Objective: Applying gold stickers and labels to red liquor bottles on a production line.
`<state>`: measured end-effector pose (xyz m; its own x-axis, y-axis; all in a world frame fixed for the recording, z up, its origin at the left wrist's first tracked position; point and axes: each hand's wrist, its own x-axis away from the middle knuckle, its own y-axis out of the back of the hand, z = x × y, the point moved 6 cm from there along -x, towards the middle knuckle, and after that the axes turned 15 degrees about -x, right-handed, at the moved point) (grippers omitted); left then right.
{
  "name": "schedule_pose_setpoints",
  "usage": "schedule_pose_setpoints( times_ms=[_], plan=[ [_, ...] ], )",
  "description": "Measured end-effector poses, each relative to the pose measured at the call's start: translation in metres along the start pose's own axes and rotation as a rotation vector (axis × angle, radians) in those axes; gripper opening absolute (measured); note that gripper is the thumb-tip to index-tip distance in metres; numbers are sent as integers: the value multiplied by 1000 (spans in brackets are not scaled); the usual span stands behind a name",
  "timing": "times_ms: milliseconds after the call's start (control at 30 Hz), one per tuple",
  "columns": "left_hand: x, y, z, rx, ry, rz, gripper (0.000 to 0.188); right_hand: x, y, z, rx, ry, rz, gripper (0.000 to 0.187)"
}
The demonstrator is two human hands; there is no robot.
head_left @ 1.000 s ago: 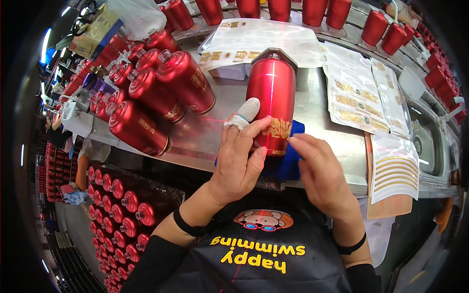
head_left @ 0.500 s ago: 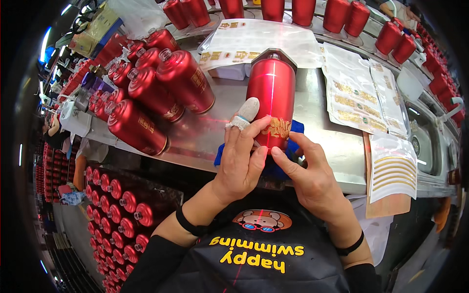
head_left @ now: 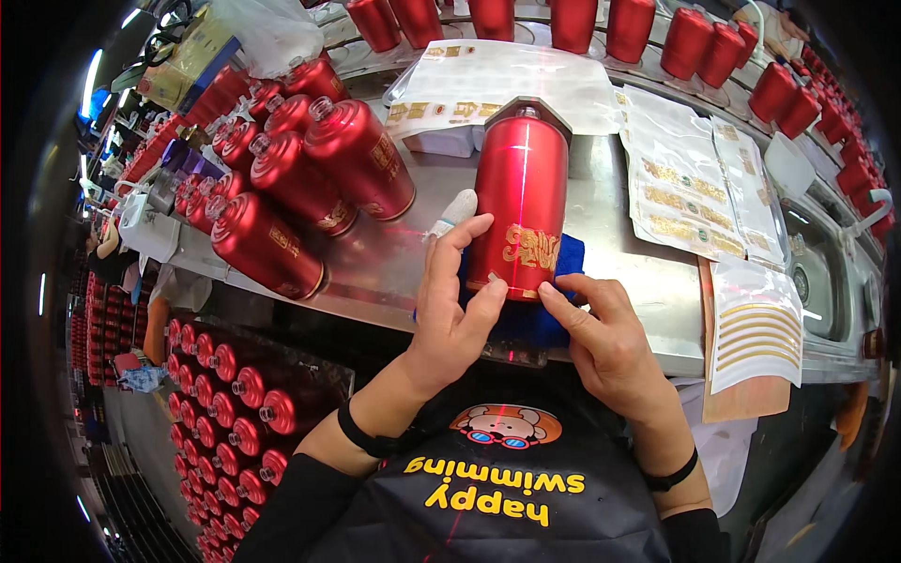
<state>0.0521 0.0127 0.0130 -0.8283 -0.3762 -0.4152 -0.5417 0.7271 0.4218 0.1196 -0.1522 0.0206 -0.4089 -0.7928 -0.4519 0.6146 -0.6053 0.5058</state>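
Note:
A glossy red bottle [head_left: 522,178] lies on the worktable, its neck away from me against a dark angular rest [head_left: 556,118]. A gold dragon decal [head_left: 533,246] sits near its base, with bits of gold strip [head_left: 528,294] along the bottom edge. My left hand [head_left: 445,305] grips the bottle's lower left, thumb on the bottom edge and fingers along the side; one finger wears a white wrap [head_left: 454,214]. Against the lower right edge, my right hand [head_left: 605,338] presses thumb and forefinger. A blue cloth [head_left: 571,255] lies beneath the bottle.
Several red bottles [head_left: 357,159] stand at the left, and more fill the lower-left floor area. Decal sheets [head_left: 511,75] lie behind; others [head_left: 680,178] lie right, near a sheet of gold strips [head_left: 758,324] and a sink [head_left: 809,272]. Bottles [head_left: 631,28] line a curved conveyor.
My left fingers have slid left off the dragon decal, leaving it uncovered. My right hand has shifted slightly down and right. Bottles on the conveyor have moved rightward.

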Motion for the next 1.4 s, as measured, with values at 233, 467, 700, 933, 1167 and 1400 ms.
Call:
schedule_pose_setpoints(
  times_ms=[233,467,700,933,1167,1400],
  plan=[
    [0,-5,-4,-163,-49,57,57,-2,-1,-1,-18,3,9,66],
    [1,7,12,93,20,23,51,-2,0,-1,-29,-2,20,66],
    [-2,5,4,63,72,12,56,-3,0,0,-34,-9,20,65],
    [0,2,9,-24,36,2,61,-3,0,-1,-21,-9,22,65],
    [0,0,10,-54,33,-5,66,-2,0,-4,-40,0,13,65],
    [0,-1,7,-143,27,-8,68,-2,0,-3,-40,-10,19,67]
  ],
)
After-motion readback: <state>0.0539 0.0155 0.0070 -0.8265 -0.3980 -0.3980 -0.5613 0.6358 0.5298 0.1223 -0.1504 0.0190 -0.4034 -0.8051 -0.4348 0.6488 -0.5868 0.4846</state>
